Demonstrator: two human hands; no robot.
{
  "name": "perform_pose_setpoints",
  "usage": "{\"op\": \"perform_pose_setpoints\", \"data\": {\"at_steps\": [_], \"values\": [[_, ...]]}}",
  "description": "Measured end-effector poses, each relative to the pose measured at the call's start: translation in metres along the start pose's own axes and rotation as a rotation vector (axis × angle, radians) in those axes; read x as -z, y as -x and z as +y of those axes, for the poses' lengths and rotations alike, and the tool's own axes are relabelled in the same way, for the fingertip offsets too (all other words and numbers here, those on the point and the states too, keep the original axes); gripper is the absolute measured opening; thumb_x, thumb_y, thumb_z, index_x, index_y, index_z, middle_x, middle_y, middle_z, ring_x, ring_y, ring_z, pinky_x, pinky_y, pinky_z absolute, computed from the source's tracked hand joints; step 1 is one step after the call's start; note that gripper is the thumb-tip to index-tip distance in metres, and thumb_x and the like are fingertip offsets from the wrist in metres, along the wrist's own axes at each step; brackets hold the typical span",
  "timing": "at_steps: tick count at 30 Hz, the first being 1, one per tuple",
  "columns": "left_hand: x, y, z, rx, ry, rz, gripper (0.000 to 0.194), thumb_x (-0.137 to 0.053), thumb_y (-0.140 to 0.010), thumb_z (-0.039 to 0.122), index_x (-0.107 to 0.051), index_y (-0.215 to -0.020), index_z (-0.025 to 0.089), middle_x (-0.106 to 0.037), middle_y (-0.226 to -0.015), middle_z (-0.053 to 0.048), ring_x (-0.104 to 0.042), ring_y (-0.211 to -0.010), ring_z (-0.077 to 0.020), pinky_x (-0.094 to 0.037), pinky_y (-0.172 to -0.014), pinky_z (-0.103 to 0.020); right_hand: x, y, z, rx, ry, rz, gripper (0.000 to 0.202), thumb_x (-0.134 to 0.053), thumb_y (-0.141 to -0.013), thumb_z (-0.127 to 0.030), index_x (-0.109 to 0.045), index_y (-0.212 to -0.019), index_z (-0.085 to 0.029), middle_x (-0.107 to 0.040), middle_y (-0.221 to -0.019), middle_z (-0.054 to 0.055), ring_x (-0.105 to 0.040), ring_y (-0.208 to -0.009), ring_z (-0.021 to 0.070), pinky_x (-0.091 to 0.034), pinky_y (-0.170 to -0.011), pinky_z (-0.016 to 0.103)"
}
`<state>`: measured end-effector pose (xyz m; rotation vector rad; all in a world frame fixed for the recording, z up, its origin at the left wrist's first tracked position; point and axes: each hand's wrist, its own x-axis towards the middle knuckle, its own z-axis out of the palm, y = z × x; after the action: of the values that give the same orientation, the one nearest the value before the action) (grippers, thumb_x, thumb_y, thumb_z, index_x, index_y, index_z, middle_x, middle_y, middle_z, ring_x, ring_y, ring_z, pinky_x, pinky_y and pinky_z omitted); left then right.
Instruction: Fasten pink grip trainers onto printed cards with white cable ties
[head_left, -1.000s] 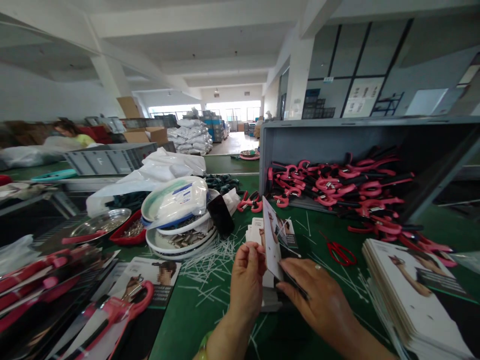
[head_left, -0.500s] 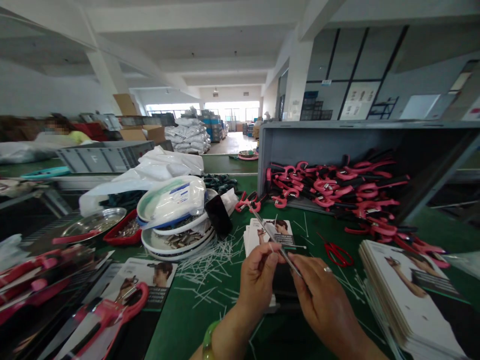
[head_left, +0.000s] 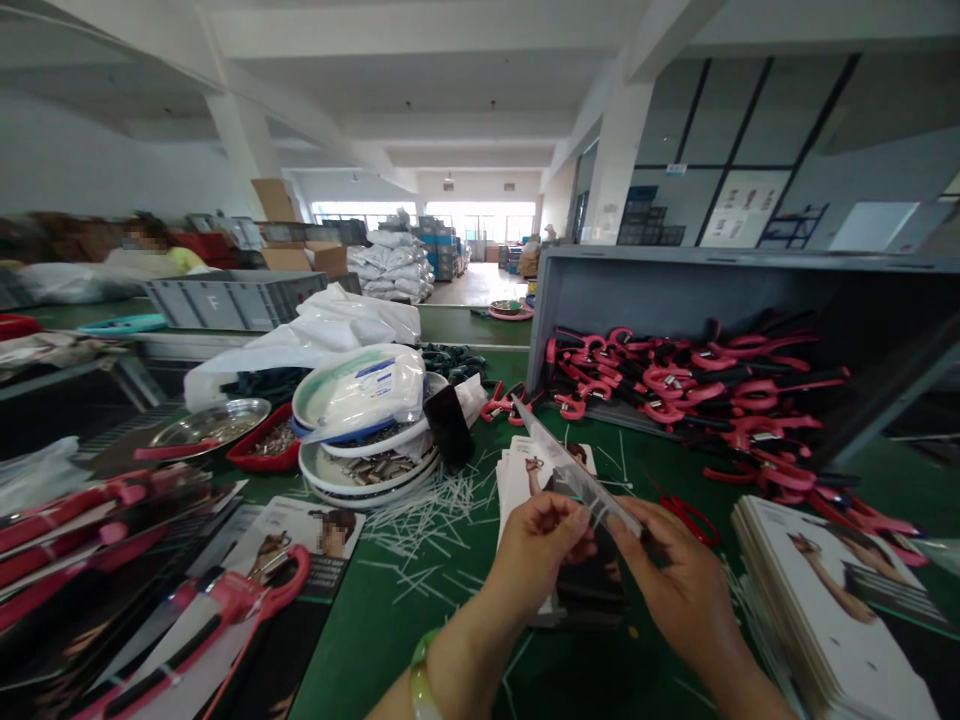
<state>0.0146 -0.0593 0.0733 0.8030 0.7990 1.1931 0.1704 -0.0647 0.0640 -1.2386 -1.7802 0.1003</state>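
Note:
A printed backing card (head_left: 576, 478) stands tilted nearly edge-on between my hands, its pale back toward the left. My right hand (head_left: 675, 585) grips its lower near end between thumb and fingers. On the card's left face my left hand (head_left: 534, 556) is closed in a pinch. A thin white cable tie (head_left: 627, 487) shows its end just beyond the card; the part at my left fingertips is mostly hidden. Below the hands lies a stack of similar printed cards (head_left: 516, 480). Red-handled scissors (head_left: 694, 522) lie partly behind my right hand.
A grey crate (head_left: 551, 300) on its side spills pink-and-black clamps (head_left: 675, 375). Loose cable ties (head_left: 427, 515) lie left of the hands, by stacked bowls (head_left: 319, 475) and a phone (head_left: 448, 425). More cards (head_left: 832, 600) stand right; carded clamps (head_left: 240, 600) lie left.
The card has turned so more of its pale face shows. My right hand has shifted right along with it, and the whole view has swung slightly left.

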Motion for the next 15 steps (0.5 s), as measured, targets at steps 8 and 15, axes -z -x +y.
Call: {"op": "perform_pose_setpoints", "data": {"at_steps": [8,15], "values": [[-0.003,-0.003,0.008,-0.030,0.040,0.010,0.043,-0.081,-0.052,0.046,-0.061,-0.068,0.012,-0.062,-0.061,0.000,-0.058,-0.052,-0.0097,-0.049,-0.056,-0.024,0.000,0.000,0.003,-0.077,-0.059,-0.047,0.026,-0.054,-0.085,-0.039,-0.065,-0.102,-0.023,-0.068,-0.100,0.005,-0.065,-0.089,0.0194,-0.053,-0.082,0.032],[-0.001,0.002,0.012,-0.064,0.028,-0.024,0.041,-0.081,-0.053,0.045,-0.063,-0.069,0.011,-0.063,-0.060,0.000,-0.060,-0.054,-0.0099,-0.051,-0.059,-0.024,0.000,0.001,0.001,-0.070,-0.062,-0.062,0.026,-0.055,-0.084,-0.040,-0.066,-0.099,-0.023,-0.068,-0.100,0.005,-0.065,-0.090,0.0188,-0.053,-0.083,0.031]]}}
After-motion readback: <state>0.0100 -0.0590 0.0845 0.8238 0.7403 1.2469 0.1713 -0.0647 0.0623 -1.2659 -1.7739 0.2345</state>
